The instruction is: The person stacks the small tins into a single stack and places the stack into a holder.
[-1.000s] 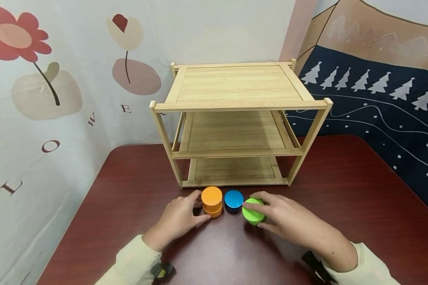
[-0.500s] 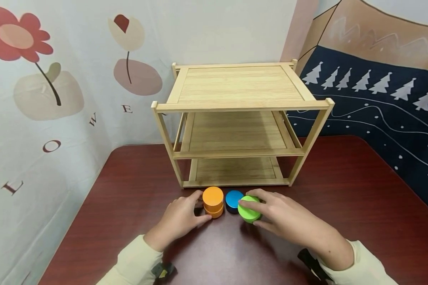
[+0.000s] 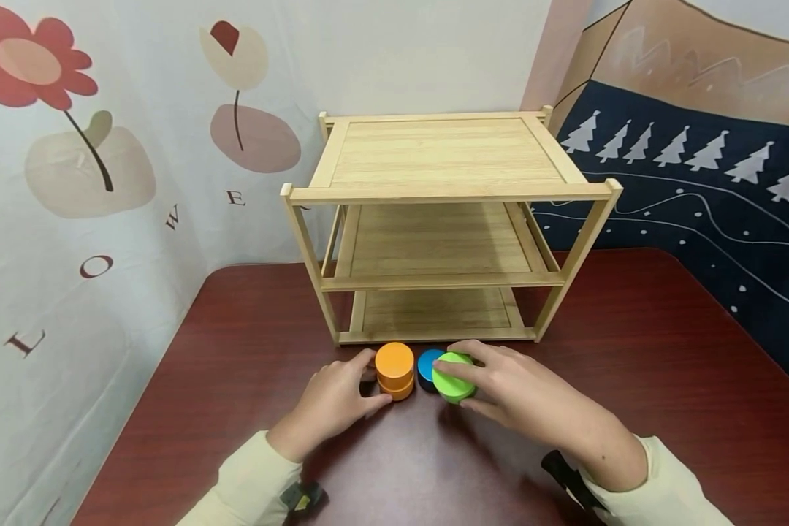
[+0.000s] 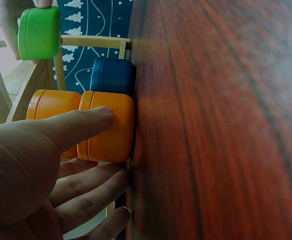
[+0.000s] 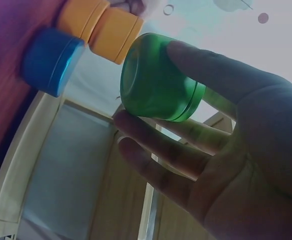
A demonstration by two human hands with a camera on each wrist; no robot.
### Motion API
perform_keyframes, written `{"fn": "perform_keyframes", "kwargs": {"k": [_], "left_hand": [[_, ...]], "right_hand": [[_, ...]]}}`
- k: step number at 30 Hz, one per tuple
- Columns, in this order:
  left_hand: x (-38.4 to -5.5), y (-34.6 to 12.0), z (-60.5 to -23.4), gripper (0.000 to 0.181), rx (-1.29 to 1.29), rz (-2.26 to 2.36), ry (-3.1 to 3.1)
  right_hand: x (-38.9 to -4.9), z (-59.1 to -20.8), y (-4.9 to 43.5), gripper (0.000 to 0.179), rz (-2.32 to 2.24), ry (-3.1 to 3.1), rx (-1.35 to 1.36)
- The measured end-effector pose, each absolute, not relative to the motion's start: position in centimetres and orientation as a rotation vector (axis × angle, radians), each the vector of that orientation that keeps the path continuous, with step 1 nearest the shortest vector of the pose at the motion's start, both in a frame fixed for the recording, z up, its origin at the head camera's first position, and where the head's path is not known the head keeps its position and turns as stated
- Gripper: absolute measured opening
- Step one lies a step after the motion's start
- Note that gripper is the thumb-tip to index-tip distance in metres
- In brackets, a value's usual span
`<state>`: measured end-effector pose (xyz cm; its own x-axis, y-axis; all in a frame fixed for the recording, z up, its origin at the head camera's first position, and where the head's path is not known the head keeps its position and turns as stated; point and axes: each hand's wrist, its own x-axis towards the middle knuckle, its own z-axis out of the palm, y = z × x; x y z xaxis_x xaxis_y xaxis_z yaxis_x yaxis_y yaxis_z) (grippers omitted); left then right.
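Note:
Two small round orange tins are stacked in front of the shelf, the upper tin on the lower tin. My left hand grips the lower one, its thumb across the near side and its fingers round the back. A blue round tin stands on the table just right of the stack. My right hand holds a green round tin between thumb and fingers, raised above the table. In the head view the green tin overlaps the right part of the blue one.
A three-tier light wooden shelf stands behind the tins, its lower front bar close to them. The dark red tabletop spreads to both sides. Printed cloth hangs behind.
My right hand has carried the green tin leftward and slightly up, from beside the blue tin to over its right edge. The left hand and orange stack stay put.

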<state>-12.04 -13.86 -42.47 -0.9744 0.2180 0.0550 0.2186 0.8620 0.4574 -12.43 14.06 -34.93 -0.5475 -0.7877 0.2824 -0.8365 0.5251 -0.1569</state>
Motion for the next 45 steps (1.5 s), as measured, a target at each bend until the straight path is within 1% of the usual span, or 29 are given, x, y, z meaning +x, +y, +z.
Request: {"fn": "perform_keyframes", "kwargs": {"k": [12,15,23,30,45], "left_hand": [[-12.0,-13.8,-42.2,0.062,-0.365,-0.738,-3.021],[-12.0,-13.8,-42.3,0.064,-0.37,-0.729,-3.018],[-12.0,-13.8,-42.3,0.059,-0.375,-0.743,-3.001],[-11.9,-13.8,-42.2,0.06,-0.368,-0.752,-3.005],[-11.9,-14.0,-42.3,0.058,-0.401,-0.769,-2.995]], "right_hand": [[-12.6,-34.6,13.9,0.049,0.416,-2.573,1.405],[-12.7,-34.6,13.9,0.048,0.41,-2.588,1.401],[-12.8,-34.7,13.9,0.047,0.407,-2.602,1.391],[-12.9,-34.7,13.8,0.049,0.403,-2.606,1.386],[-13.1,-34.3,12.6,0.048,0.415,-2.569,1.41]]}}
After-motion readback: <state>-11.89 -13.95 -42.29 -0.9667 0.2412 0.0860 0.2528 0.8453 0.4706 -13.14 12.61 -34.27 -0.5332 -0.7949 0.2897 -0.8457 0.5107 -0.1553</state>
